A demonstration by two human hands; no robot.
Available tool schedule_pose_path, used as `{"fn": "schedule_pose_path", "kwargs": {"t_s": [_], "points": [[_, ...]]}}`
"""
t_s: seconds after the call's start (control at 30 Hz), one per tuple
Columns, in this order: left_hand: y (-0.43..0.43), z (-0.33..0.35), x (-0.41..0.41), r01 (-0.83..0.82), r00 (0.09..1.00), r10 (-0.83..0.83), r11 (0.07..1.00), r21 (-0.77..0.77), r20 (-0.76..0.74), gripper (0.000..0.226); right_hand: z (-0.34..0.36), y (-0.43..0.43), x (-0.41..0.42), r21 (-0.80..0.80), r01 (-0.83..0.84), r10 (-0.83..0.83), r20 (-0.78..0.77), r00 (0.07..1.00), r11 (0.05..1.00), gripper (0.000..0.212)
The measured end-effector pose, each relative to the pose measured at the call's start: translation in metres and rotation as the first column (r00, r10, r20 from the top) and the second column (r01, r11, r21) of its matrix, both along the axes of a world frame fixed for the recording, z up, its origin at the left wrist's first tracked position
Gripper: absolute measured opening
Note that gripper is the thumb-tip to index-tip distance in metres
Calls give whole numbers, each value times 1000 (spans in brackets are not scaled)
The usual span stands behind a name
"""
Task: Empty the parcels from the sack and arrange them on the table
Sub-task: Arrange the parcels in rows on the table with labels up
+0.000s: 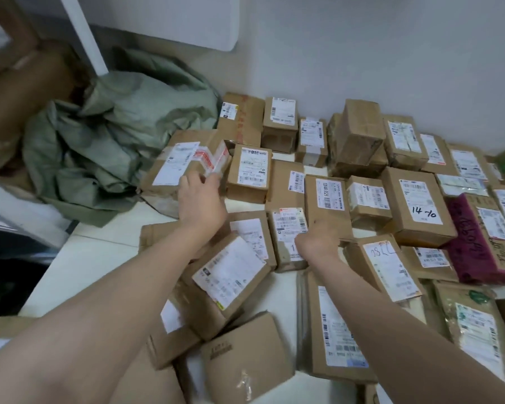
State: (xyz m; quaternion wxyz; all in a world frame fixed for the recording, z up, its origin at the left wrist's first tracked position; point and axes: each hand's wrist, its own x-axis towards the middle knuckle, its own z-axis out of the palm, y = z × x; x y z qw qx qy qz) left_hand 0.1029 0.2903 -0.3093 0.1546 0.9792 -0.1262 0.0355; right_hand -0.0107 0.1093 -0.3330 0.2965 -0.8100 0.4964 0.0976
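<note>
A crumpled green sack [105, 135] lies at the table's far left, against the wall. Several brown cardboard parcels with white labels cover the white table [99, 258]. My left hand [200, 199] grips the near edge of a parcel with red-and-white tape [184, 161] beside the sack. My right hand [318, 237] rests curled on a small labelled parcel [289, 225] in the middle, fingers against the tall parcel [327, 199] behind it. Whether the right hand holds anything is unclear.
A purple-wrapped parcel [473, 246] lies at the right. More parcels crowd the near edge, one flat box [245, 357] at the front. Large brown boxes [21, 83] stand behind the sack at left. A white wall [362, 53] closes the far side.
</note>
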Motion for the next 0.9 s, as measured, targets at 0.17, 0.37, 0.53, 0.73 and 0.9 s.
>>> {"fn": "schedule_pose_path", "kwargs": {"t_s": [0.17,0.37,0.53,0.73,0.9], "points": [[50,-1,28,-231,966,225,972,-36,-123,61,16,56,24,8,-203,191,305,933,979,30],[82,-16,53,-157,889,61,971,-178,-454,77,11,106,34,212,-294,259,178,949,932,27],[96,-19,66,-82,883,-23,976,-203,-469,68,18,111,28,96,-274,248,214,945,957,38],[127,-4,64,-75,888,34,995,-71,-458,67,47,135,34,-58,-403,402,285,870,913,33],[160,4,21,-120,843,162,986,113,-512,72,55,182,27,-172,-653,674,248,696,737,28]]}}
